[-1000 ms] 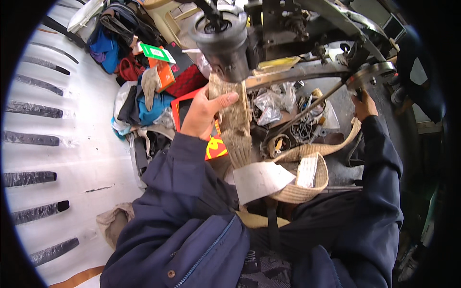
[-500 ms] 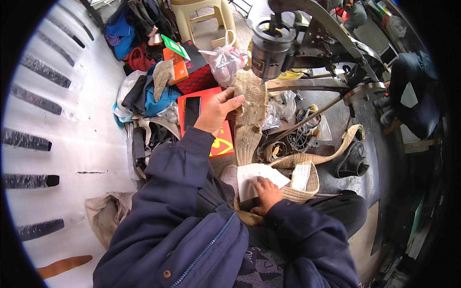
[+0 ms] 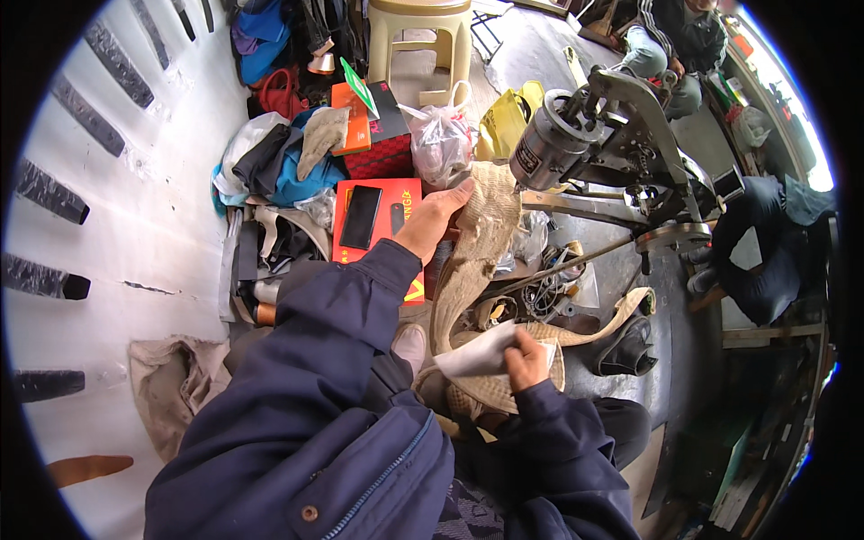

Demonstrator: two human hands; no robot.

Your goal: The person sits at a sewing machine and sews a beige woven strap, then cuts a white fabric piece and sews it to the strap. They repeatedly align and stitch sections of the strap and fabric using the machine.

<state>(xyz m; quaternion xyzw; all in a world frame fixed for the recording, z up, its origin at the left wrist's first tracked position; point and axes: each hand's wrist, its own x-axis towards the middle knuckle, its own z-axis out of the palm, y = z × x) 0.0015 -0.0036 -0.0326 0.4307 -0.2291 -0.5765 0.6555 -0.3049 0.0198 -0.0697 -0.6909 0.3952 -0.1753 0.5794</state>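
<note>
A worn, wide tan woven strap (image 3: 489, 220) with a frayed, torn patch runs from beside the sewing machine's head down toward my lap. Its upper part is gripped along the left edge by my left hand (image 3: 436, 220), thumb on top. Lower down, my right hand (image 3: 527, 358) pinches a white sheet (image 3: 475, 352), paper or thin cloth, tilted over the looped lower part of the strap. The metal sewing machine (image 3: 556, 135), with its cylindrical head, stands just right of the strap's top; whether the needle touches the strap I cannot tell.
Left of the strap lie a red box (image 3: 382, 193) with a black phone (image 3: 361, 216) on it, and piled clothes. A plastic bag (image 3: 441, 144) and a beige stool (image 3: 419, 45) are beyond. At right are a dark shoe (image 3: 627, 348), cables (image 3: 546, 295) and a seated person (image 3: 688, 45).
My right hand has gone from lying fingers-down on the white sheet to pinching and lifting its edge. The strap's top now lies left of the machine head, and the whole view has shifted.
</note>
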